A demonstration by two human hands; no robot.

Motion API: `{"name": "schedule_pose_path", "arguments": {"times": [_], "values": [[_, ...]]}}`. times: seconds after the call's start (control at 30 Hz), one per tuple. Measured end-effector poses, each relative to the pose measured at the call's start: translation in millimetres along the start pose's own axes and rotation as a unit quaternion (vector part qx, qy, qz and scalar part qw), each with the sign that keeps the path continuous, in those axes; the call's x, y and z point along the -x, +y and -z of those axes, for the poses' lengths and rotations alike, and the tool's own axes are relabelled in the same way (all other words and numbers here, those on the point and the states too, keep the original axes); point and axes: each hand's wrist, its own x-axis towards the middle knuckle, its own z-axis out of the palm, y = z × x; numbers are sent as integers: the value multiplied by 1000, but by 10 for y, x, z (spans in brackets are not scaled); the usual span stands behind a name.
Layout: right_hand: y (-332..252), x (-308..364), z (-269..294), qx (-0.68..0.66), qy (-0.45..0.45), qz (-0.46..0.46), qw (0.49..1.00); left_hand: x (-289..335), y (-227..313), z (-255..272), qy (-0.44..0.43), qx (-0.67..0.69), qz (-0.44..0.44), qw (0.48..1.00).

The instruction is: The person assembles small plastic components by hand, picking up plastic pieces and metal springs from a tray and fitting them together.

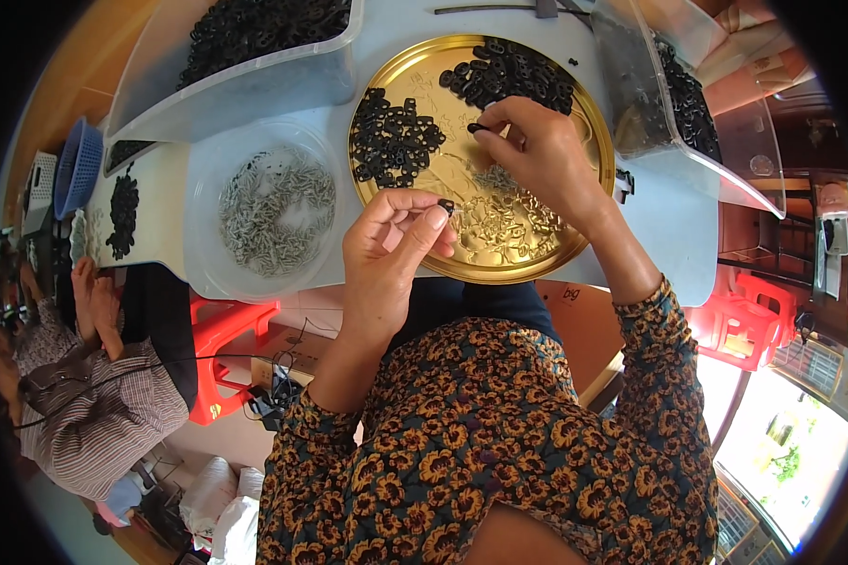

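Between the thumb and fingertips of my left hand (398, 247) is a small black plastic part (446, 205), held over the near left of a round gold tray (454, 158). My right hand (542, 155) pinches another small black piece (478, 128) above the middle of the tray. The two pieces are apart. On the tray lie a heap of black plastic parts (393, 141) at the left and a heap of elongated black parts (511, 77) at the far side. Small gold-coloured metal pieces (513, 229) and some silvery ones (493, 177) are spread near my right wrist.
A clear bowl (201, 240) of silvery screw-like pieces (278, 212) stands left of the tray. Clear bins with black parts flank it, one far left (254, 118) and one right (631, 104). Another person's hands (94, 299) are at the left table edge, near a red stool (221, 353).
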Motion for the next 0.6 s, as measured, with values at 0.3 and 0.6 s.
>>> {"name": "schedule_pose_path", "arguments": {"times": [0.3,0.6], "values": [[-464,339,58,-545,-13,-200,814,-35,-36,-104,-24,27,-121,992],[-521,442,-53,-570,10,-172,803,-21,-59,-103,-34,72,-134,988]]}}
